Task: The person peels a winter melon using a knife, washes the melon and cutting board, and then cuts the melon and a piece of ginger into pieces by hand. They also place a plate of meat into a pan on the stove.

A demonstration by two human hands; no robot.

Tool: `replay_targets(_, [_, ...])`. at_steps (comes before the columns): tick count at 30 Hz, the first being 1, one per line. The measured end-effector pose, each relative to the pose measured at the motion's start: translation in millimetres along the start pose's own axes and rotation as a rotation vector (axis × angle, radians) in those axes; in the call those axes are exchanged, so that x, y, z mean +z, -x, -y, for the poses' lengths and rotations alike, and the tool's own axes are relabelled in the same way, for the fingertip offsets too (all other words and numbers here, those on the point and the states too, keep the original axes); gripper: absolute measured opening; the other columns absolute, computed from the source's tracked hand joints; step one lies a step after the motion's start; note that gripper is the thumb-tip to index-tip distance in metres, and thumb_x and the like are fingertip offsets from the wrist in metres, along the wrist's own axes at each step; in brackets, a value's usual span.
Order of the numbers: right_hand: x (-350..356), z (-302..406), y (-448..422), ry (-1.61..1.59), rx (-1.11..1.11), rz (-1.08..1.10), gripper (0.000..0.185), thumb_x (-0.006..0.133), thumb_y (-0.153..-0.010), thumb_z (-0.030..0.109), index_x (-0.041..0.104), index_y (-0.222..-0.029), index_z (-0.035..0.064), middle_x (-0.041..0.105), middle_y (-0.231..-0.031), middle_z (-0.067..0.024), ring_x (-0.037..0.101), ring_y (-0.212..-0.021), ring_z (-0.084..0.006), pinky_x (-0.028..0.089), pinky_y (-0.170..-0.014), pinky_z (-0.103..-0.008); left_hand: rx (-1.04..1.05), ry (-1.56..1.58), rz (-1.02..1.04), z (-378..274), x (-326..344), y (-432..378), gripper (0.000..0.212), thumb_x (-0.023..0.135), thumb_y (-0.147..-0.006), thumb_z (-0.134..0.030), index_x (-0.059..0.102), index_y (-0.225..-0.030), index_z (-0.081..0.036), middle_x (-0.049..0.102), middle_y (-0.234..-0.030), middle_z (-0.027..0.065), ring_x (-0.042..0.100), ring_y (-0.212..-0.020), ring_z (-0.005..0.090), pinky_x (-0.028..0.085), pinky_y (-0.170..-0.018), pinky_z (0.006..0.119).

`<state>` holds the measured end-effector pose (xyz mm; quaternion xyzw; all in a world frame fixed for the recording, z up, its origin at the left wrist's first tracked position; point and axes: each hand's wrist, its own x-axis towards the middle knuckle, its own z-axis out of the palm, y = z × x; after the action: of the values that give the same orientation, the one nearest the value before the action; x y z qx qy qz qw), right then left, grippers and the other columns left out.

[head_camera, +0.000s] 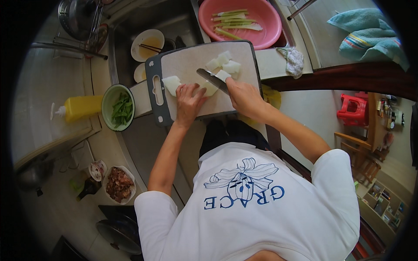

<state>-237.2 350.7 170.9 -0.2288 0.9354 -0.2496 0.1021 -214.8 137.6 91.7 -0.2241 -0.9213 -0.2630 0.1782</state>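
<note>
A cutting board [186, 60] with a dark grey rim and handle lies before me, reaching over the sink's edge. My right hand [245, 98] grips a kitchen knife [214, 81], its dark blade slanting up and left across the board. My left hand [189, 102] rests on pale, whitish-green vegetable pieces, fingers bent. One larger piece [172, 85] pokes out left of those fingers; another piece [210, 88] lies between the hand and the blade. Several cut chunks [231, 67] are grouped beyond the knife, one touching or close to the blade. The knife's handle is hidden in my fist.
A pink basin [272, 24] holds celery-like stalks. Bowls [153, 34], one with chopsticks, sit in the steel sink [122, 42]. To the left are a green-leaf bowl [107, 120], a yellow pump bottle [83, 107] and a meat dish [119, 184]. A crumpled cloth [295, 62] lies at right.
</note>
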Motion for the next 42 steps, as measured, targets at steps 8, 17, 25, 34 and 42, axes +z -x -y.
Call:
replay_targets(8, [27.8,-18.6,-2.4,-0.079,0.038,-0.059,0.013,0.049,-0.080,0.002,0.044,-0.092,-0.0013,0.060,-0.075,-0.0242,0.059,-0.074,-0.0448,0.045,-0.063,-0.0528,-0.022,0.009,-0.031,-2.3,1.2,-1.5,0.030,0.074,-0.070,-0.013,0.065,-0.098,-0.009,0.059,-0.101,0.0088,0.056,-0.096,0.0261,0.037,-0.089,0.043])
replay_targets(17, [-2.9,-5.3,-1.5,0.007,-0.006,0.022,0.013,0.049,-0.079,0.001,0.044,-0.091,-0.0012,0.060,-0.075,-0.0240,0.059,-0.072,-0.0447,0.046,-0.062,-0.0519,-0.063,0.010,-0.072,-4.1,8.9,-0.7,0.030,0.075,-0.069,-0.013,0.065,-0.096,-0.008,0.060,-0.100,0.0089,0.056,-0.095,0.0262,0.036,-0.089,0.043])
replay_targets(25, [39.6,-18.3,-0.9,-0.062,0.075,-0.045,0.015,0.050,-0.079,0.004,0.045,-0.093,0.0004,0.060,-0.075,-0.0242,0.058,-0.070,-0.0450,0.045,-0.064,-0.0539,-0.090,0.007,-0.069,-9.4,8.1,1.3,0.029,0.076,-0.069,-0.013,0.065,-0.094,-0.007,0.060,-0.102,0.0096,0.057,-0.096,0.0272,0.036,-0.090,0.044])
replay_targets(34, [-10.7,-18.0,25.4,0.194,-0.151,-0.034,0.022,0.059,-0.080,0.009,0.055,-0.102,0.0079,0.057,-0.084,-0.0158,0.059,-0.064,-0.0329,0.048,-0.057,-0.0403,-0.434,0.632,0.064,10.8,-54.7,-62.2,0.019,0.073,-0.077,-0.013,0.071,-0.095,-0.005,0.064,-0.092,0.0050,0.055,-0.084,0.0132,0.042,-0.070,0.025])
replay_targets(42, [-17.6,-49.9,26.0,0.584,-0.548,-0.271,0.027,0.060,-0.073,0.015,0.057,-0.099,0.0087,0.055,-0.087,-0.0072,0.058,-0.061,-0.0173,0.049,-0.054,-0.0283,-0.027,0.651,0.689,-17.4,-21.1,-114.5,0.026,0.075,-0.072,-0.014,0.071,-0.097,-0.007,0.060,-0.089,0.0071,0.055,-0.081,0.0206,0.044,-0.073,0.033])
